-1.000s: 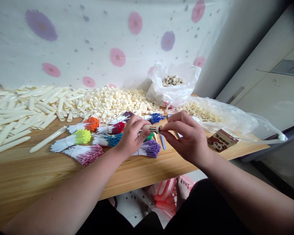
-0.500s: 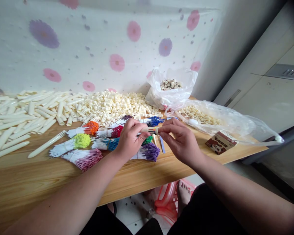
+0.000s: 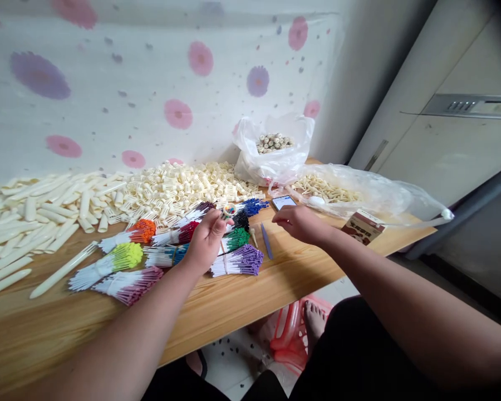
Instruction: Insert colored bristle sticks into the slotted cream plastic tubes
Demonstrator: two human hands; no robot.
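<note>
Pinched in my left hand (image 3: 206, 239) is a cream multicolour pen barrel (image 3: 229, 209), its round end tipped up with small coloured points inside. My right hand (image 3: 303, 224) hovers apart from it over the table, fingers loosely bent and nothing seen in them. Just behind the right hand lies a phone (image 3: 283, 201). Around my left hand are banded bundles of white pen refills with coloured tips: purple (image 3: 248, 259), green (image 3: 236, 239), blue (image 3: 254, 206), yellow-green (image 3: 126, 256), orange (image 3: 142, 229) and pink (image 3: 146, 282). A blue-grey strip (image 3: 266, 241) and a small cream cone (image 3: 253, 235) lie between the hands.
Long cream tubes (image 3: 29, 211) and slotted cream pieces (image 3: 179, 186) are heaped along the back. A white bag (image 3: 250, 161) holds round-ended parts; a clear bag (image 3: 384, 195) holds small cream cones (image 3: 325, 187). A brown box (image 3: 362, 225) stands near the right edge.
My right hand has let go of the pen barrel and moved away to the right. My left hand has tilted the barrel's end up. The view has shifted rightward.
</note>
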